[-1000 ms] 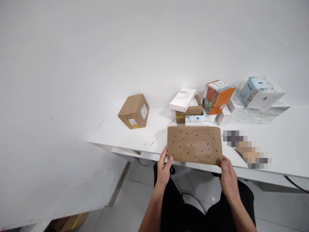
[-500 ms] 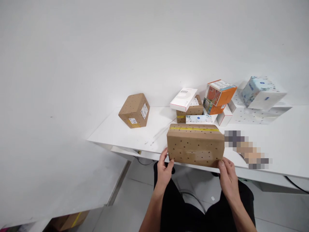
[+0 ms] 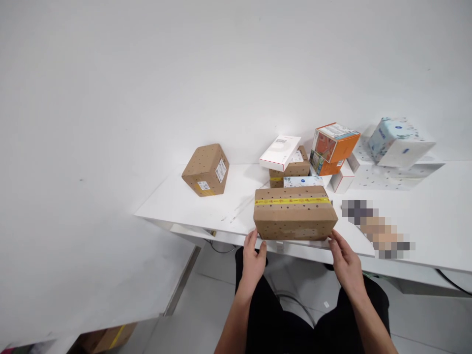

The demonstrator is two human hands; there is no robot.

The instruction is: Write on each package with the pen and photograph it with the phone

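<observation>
A brown cardboard box (image 3: 294, 219) with small holes and a yellow tape strip on top lies flat on the white table (image 3: 236, 201), at its front edge. My left hand (image 3: 254, 258) is at the box's lower left corner and my right hand (image 3: 344, 263) at its lower right corner. The fingertips just touch the box, the fingers are loose and apart, and the thumbs hang below its front face. The box's weight rests on the table.
A cube-shaped brown box (image 3: 205, 169) stands at the table's left. Behind the box is a pile: a white flat box (image 3: 280, 152), a small brown box (image 3: 293, 169), an orange carton (image 3: 332, 147) and tissue packs (image 3: 396, 140). A blurred patch (image 3: 376, 228) lies to the right.
The box was held tilted up facing me, then turned flat and lowered onto the table. My thumbs have come off its front face.
</observation>
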